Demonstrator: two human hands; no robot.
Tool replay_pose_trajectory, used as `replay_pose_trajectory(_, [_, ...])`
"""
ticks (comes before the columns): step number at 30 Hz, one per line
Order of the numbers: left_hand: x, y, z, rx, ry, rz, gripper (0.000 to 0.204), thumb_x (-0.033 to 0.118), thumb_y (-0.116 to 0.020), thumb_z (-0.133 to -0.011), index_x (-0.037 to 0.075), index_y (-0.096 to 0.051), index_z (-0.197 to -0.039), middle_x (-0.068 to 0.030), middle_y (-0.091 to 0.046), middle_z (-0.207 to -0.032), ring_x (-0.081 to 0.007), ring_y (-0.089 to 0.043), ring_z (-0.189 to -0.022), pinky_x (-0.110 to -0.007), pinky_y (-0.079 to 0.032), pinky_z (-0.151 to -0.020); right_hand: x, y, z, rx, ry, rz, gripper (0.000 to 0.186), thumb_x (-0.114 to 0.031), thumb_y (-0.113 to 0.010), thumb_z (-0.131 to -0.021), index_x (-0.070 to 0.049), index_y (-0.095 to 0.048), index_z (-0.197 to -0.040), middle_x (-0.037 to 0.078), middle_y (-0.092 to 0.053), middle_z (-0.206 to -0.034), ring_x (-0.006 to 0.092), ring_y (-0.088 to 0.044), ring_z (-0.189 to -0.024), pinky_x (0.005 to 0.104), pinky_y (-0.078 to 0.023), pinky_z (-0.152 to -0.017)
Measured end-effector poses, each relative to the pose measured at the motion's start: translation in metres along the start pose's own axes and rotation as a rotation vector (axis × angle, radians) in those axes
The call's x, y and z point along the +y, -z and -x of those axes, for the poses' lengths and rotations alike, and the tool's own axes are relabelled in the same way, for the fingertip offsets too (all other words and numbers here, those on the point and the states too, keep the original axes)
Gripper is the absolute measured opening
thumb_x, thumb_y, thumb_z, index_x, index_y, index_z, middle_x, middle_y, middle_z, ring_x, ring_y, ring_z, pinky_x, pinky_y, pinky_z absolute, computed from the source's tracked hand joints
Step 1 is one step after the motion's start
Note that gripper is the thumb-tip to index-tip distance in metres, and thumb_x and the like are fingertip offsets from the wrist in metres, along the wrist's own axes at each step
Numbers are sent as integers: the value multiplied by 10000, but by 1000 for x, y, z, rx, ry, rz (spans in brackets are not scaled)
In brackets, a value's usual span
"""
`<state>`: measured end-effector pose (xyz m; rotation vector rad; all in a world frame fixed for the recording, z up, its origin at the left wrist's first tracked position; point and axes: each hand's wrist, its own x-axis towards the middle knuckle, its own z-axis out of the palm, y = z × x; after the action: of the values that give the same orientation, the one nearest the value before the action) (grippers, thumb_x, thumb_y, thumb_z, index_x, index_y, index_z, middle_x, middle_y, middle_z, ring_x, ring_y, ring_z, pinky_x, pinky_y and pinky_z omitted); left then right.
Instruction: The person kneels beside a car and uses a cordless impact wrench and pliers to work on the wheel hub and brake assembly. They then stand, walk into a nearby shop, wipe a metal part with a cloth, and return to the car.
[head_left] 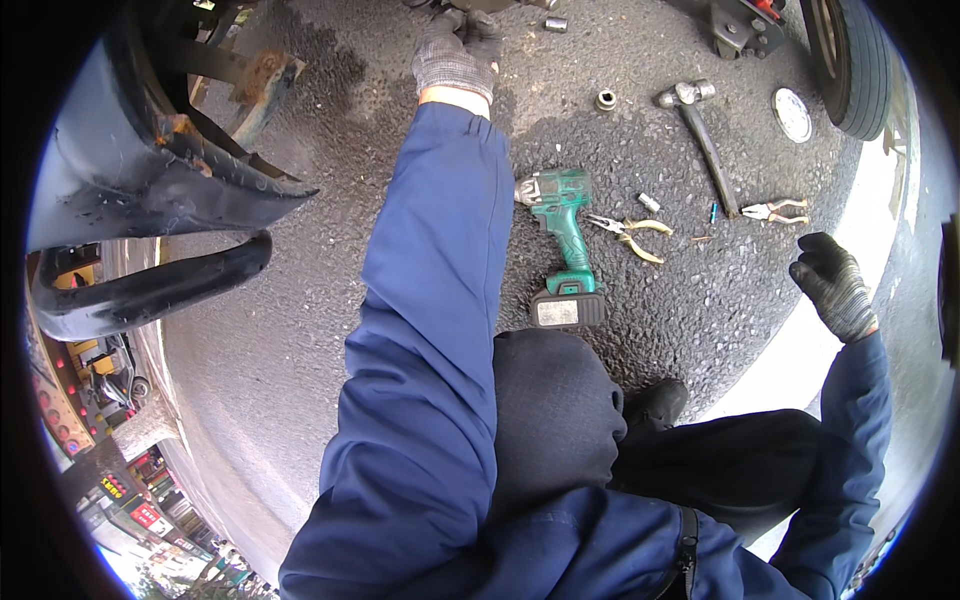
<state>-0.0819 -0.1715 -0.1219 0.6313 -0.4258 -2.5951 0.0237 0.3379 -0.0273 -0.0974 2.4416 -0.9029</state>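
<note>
At the top edge, my left hand (457, 55), in a grey work glove, has its fingers bent against a dark metal part (480, 5). The picture's edge and the glove hide what those fingers grip. Off to the right, my right hand (835, 285), gloved with dark fingertips, hangs loosely with fingers apart and nothing in it. The nearest tool to it is a pair of pliers (775, 212) with orange-brown handles. A green cordless impact wrench (565, 225) lies on the asphalt beside my left sleeve, its black battery (567, 308) toward my knee.
Yellow-handled pliers (632, 235), a ball-peen hammer (705, 140) and metal sockets (606, 100) lie on the asphalt (280, 390). A round white dish (792, 115) sits near a tire (850, 70). A dark vehicle body part (150, 160) and a bent black tube (160, 290) jut in at left.
</note>
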Motion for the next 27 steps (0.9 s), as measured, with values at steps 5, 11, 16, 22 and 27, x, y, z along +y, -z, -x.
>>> replay_pose_trajectory(5, [2,6,-13,7,22,63,54,9,-509,-900,2,-518,-952,-103,-560,-846,-222,-561,-703,-366,-540,-624,2,0,0,-36,-29,0,376,-111,-678,-823,35,-543,-1142,96,-601,-943,175,-564,-893,318,-483,-826])
replay_pose_trajectory(11, [3,5,-3,-75,64,139,72,-4,-492,-899,-5,-521,-965,-112,-569,-860,-227,-561,-715,-371,-542,-621,8,-1,0,-19,-33,-19,367,-104,-683,-821,31,-545,-1133,89,-597,-928,166,-555,-873,309,-482,-812])
replay_pose_trajectory(16, [2,3,-5,-53,20,117,70,-2,-478,-904,13,-523,-955,-96,-568,-837,-215,-553,-693,-360,-536,-609,7,-2,-2,-39,-67,-7,368,-97,-683,-823,32,-543,-1138,84,-595,-915,157,-556,-859,303,-483,-804])
replay_pose_trajectory(22, [0,7,-12,-3,13,9,15,27,-500,-900,39,-507,-896,-69,-544,-756,-195,-526,-614,-329,-503,-539,9,-2,1,-52,-115,-22,356,-85,-675,-825,33,-541,-1133,75,-592,-883,147,-559,-824,290,-486,-775])
replay_pose_trajectory(27, [3,8,-5,-76,63,-18,42,51,-505,-903,54,-495,-862,-55,-528,-729,-175,-510,-595,-313,-470,-495,14,-1,1,-69,-117,-3,350,-72,-665,-826,33,-537,-1134,71,-585,-866,140,-557,-808,288,-487,-754])
